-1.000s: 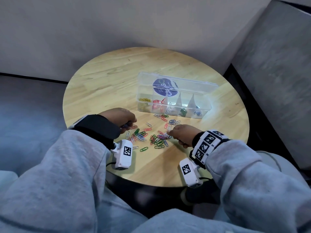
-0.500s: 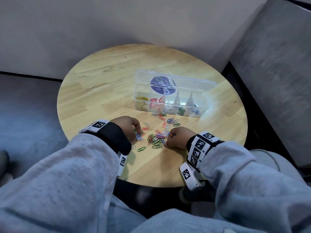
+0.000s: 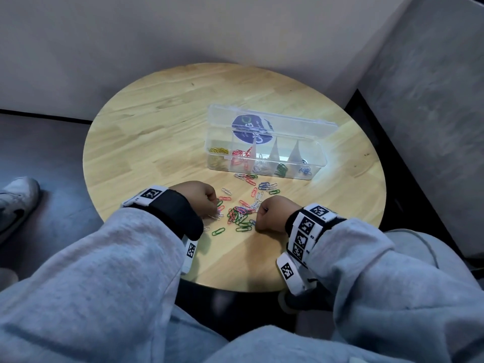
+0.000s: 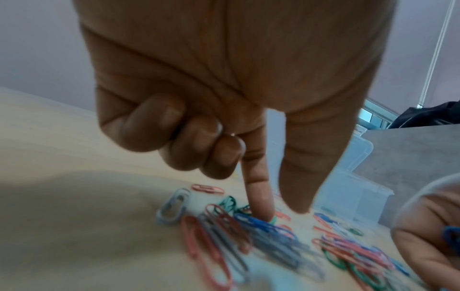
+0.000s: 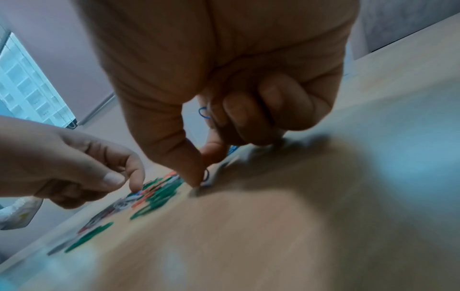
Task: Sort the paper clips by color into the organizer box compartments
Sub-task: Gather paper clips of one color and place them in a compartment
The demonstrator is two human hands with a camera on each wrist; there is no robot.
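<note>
Blue clips (image 5: 204,113) sit curled in your right hand (image 3: 272,214); your left hand (image 3: 202,199) has dropped to the pile (image 3: 242,212) at frame centre, index pressing, other fingers curled; organizer box (image 3: 264,153) awaits.

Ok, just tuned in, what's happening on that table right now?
A person is sorting coloured paper clips into a clear organizer box on a round wooden table. Yellow, red, white, green and blue clips already lie in separate compartments. Both hands are down at the loose pile near the table's front edge: the left hand presses its index finger among the clips, while the right hand holds blue clips in its curled fingers and pinches at another.
</note>
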